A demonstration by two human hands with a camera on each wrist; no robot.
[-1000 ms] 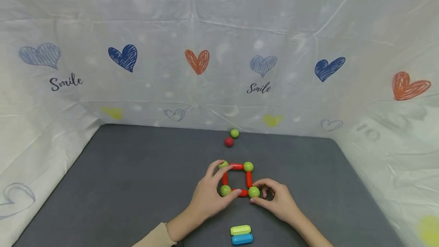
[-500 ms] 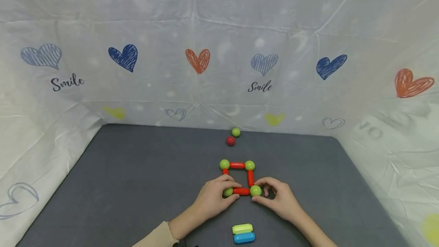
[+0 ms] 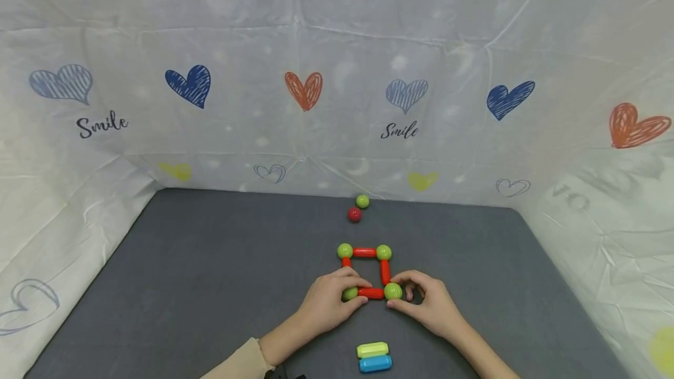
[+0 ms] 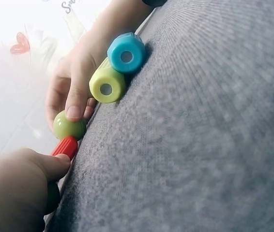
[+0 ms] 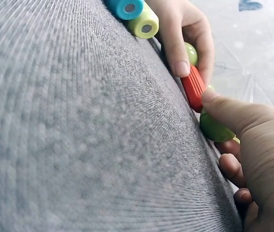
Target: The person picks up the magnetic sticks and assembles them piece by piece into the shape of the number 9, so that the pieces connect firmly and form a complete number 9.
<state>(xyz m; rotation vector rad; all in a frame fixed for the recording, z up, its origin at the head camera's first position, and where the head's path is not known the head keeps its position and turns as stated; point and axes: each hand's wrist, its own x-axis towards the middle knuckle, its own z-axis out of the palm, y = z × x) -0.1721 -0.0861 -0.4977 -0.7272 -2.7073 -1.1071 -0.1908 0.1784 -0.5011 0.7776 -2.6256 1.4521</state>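
Note:
Red magnetic rods and green balls form a square on the grey table, with a ball at each corner. My left hand (image 3: 327,303) grips the near left green ball (image 3: 350,294) and the end of the near red rod (image 3: 371,293); its fingers partly cover the left side rod (image 3: 346,262). My right hand (image 3: 429,303) pinches the near right green ball (image 3: 392,291) between thumb and index finger. That ball meets the near rod and the right side rod (image 3: 385,272). Along the far side, a red rod (image 3: 364,252) joins two green balls.
Close to the person lie a yellow-green rod (image 3: 372,350) and a blue rod (image 3: 375,364), side by side. A loose red ball (image 3: 355,214) and a green ball (image 3: 362,201) sit by the table's back edge. A white cloth with hearts (image 3: 303,91) hangs behind.
My left hand has drawn back from spanning the square's left side to grip its near left ball and rod end. The right hand keeps its pinch on the near right ball.

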